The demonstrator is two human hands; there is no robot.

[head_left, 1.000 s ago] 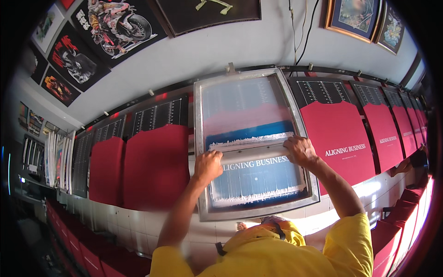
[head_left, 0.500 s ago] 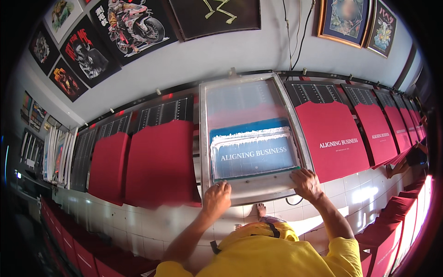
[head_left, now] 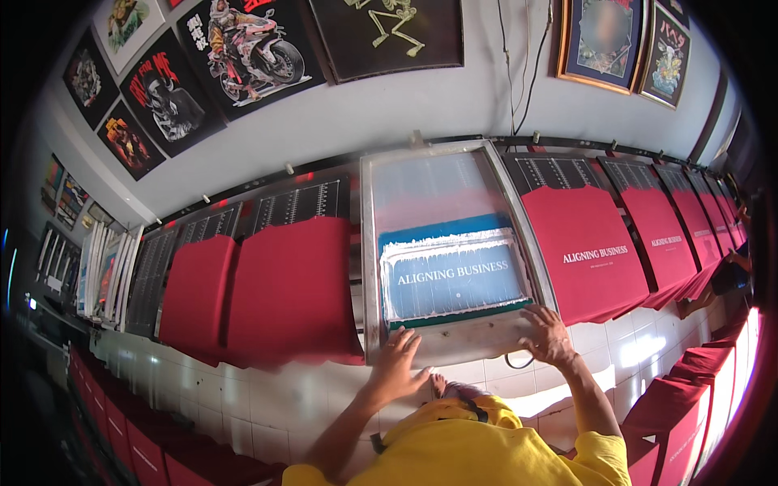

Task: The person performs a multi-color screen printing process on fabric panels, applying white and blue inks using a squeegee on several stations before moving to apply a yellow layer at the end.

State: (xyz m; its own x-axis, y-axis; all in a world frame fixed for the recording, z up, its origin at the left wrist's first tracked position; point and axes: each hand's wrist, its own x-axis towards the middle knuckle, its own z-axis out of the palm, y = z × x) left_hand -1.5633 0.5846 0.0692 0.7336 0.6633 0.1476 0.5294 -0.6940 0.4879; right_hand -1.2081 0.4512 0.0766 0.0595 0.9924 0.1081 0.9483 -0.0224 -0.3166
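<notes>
A silkscreen frame (head_left: 367, 243) lies over a board in the middle of the row. Its mesh carries a blue stencil (head_left: 458, 287) with light lettering, ringed by a smeared white band of ink. My left hand (head_left: 395, 368) is at the near left corner, thumb and fingers spread, fingertips by the near bar (head_left: 466, 334). On the near right corner rests my right hand (head_left: 549, 334), its fingers apart and lying over the edge. Neither hand grips anything. Through the mesh, red cloth shows faintly; most of it is hidden.
Left of the screen, plain red shirts (head_left: 292, 283) cover boards. To the right are red shirts with white print (head_left: 596, 243). More red cloth (head_left: 677, 405) hangs behind me on both sides. Another person's leg (head_left: 705, 300) shows at far right. Framed pictures (head_left: 604, 40) hang on the wall.
My left hand has let go of the frame's near edge and spread its fingers. My right hand has loosened its hold at the corner. The whole view has shifted slightly.
</notes>
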